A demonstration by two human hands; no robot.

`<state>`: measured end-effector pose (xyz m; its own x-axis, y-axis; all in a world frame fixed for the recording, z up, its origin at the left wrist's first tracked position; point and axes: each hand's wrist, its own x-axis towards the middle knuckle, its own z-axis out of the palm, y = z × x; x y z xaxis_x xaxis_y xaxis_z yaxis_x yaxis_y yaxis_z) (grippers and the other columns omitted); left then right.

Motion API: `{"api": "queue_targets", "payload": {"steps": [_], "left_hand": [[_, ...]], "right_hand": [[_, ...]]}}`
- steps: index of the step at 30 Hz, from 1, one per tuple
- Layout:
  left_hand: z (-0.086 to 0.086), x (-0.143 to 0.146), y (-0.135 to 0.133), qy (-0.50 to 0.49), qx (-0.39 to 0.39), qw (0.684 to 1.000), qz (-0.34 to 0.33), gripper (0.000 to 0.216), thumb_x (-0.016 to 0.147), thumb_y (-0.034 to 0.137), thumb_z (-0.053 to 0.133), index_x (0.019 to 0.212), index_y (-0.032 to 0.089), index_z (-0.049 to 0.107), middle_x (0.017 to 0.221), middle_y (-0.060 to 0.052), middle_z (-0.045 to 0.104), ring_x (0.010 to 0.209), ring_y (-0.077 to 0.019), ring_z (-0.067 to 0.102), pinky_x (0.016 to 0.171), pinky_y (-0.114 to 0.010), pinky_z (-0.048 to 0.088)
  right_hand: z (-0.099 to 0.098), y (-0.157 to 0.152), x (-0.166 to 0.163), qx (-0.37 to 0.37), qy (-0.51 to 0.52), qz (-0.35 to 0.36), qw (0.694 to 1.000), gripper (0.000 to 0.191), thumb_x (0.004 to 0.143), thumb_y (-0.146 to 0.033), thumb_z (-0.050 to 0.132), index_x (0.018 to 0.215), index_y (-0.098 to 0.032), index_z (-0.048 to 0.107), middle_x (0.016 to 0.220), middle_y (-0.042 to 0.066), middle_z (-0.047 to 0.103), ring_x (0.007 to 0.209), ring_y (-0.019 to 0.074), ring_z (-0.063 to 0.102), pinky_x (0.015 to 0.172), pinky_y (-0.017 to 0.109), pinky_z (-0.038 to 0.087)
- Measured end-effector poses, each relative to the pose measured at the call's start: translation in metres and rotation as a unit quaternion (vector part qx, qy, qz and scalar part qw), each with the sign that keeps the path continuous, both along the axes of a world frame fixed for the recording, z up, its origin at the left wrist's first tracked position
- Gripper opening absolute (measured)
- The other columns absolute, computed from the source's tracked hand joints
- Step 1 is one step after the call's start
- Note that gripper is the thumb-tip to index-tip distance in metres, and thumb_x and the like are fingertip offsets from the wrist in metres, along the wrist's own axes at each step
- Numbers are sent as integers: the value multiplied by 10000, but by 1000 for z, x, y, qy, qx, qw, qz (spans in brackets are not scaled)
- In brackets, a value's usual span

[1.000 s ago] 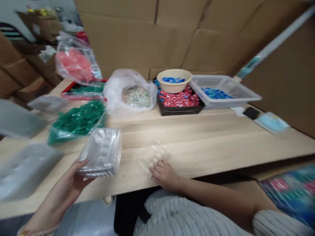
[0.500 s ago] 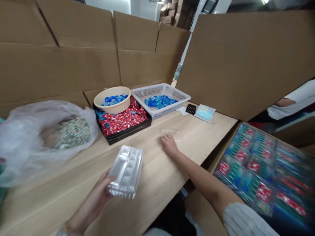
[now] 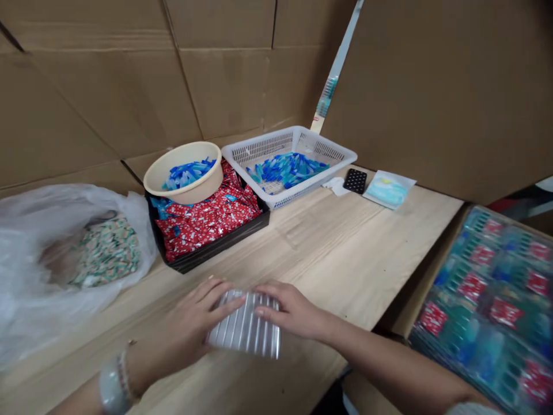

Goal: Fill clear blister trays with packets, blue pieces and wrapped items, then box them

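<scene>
A stack of clear plastic blister trays (image 3: 246, 331) lies on the wooden table (image 3: 345, 259) near its front edge. My left hand (image 3: 194, 323) rests on the stack's left side, fingers spread over its top. My right hand (image 3: 291, 311) presses on its right side from above. Both hands touch the stack together. Behind them sits a black tray of red sachets (image 3: 207, 222) with a beige bowl of blue pieces (image 3: 184, 170) on top.
A white basket of blue pieces (image 3: 289, 164) stands at the back, with a small black object (image 3: 355, 180) and a light blue packet (image 3: 389, 189) to its right. A clear bag of speckled items (image 3: 86, 253) lies left. Cardboard walls surround; a box of filled packs (image 3: 488, 300) sits right.
The view swung right. My left hand brought the tray stack down onto the table, and my right hand came back from the table's middle to rest on it.
</scene>
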<state>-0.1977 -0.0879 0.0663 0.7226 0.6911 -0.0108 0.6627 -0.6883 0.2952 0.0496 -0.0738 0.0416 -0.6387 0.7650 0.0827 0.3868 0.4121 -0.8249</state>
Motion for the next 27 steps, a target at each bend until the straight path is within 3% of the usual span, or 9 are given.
{"api": "queue_targets", "payload": {"steps": [2,4,7,9,12,17,21,24,27], "left_hand": [[-2,-3,6,-8,14,999,33,666,684,45,494,1265,343,368,1328,-37,367,1246,-261,273,992,-497,283],[-5,-2,2,-54,-19,992,115,571,749,126,467,1276,319,360,1375,-51,295,1259,-264,257,987,-482,295],[-13,18,-19,-139,-138,946,257,575,797,337,434,1333,223,262,1396,-117,234,1256,-275,272,958,-441,349],[-19,39,-32,-164,-160,914,335,714,756,448,468,1352,161,198,1386,-162,221,1259,-292,258,967,-438,334],[-24,59,-39,-175,-137,906,361,886,649,514,570,1358,177,160,1364,-157,231,1244,-303,273,980,-440,307],[-25,54,-36,-191,-137,909,345,892,616,503,607,1348,213,188,1297,-140,308,1175,-306,357,936,-447,338],[-22,52,-36,-183,-130,912,343,904,618,513,602,1351,185,186,1295,-151,299,1162,-306,360,910,-432,360],[-19,57,-36,-157,-122,923,329,911,622,523,594,1353,163,187,1265,-157,332,1133,-302,380,898,-424,368],[-16,58,-33,-131,-102,936,312,880,639,519,579,1345,137,218,1197,-163,392,1102,-306,398,897,-436,359]], "right_hand": [[4,-19,-10,-79,-28,-92,992,262,787,-373,497,933,-166,565,823,47,590,738,139,543,658,257,427],[2,-34,-15,-161,-23,-161,974,238,761,-373,529,873,-164,541,744,23,565,616,108,516,546,228,403],[-9,-45,-23,-311,87,-183,928,286,737,-442,539,804,-175,460,625,-32,503,464,67,459,426,193,361],[-19,-47,-30,-395,177,-181,883,361,704,-515,544,732,-183,403,546,-63,466,404,58,436,388,185,351],[-32,-47,-38,-452,286,-180,826,408,660,-525,593,684,-179,378,521,-74,473,403,44,431,404,173,359],[-40,-50,-42,-481,378,-155,776,395,650,-467,641,649,-169,380,500,-79,470,399,25,412,411,152,339],[-37,-48,-36,-482,373,-145,779,350,655,-420,643,693,-173,398,511,-80,499,400,36,454,420,160,389],[-24,-40,-36,-453,286,-143,832,266,690,-375,586,708,-177,410,485,-73,520,370,69,487,379,191,422],[-8,-34,-39,-403,178,-142,886,187,692,-296,536,620,-169,419,388,-77,471,289,69,435,295,170,362]]}}
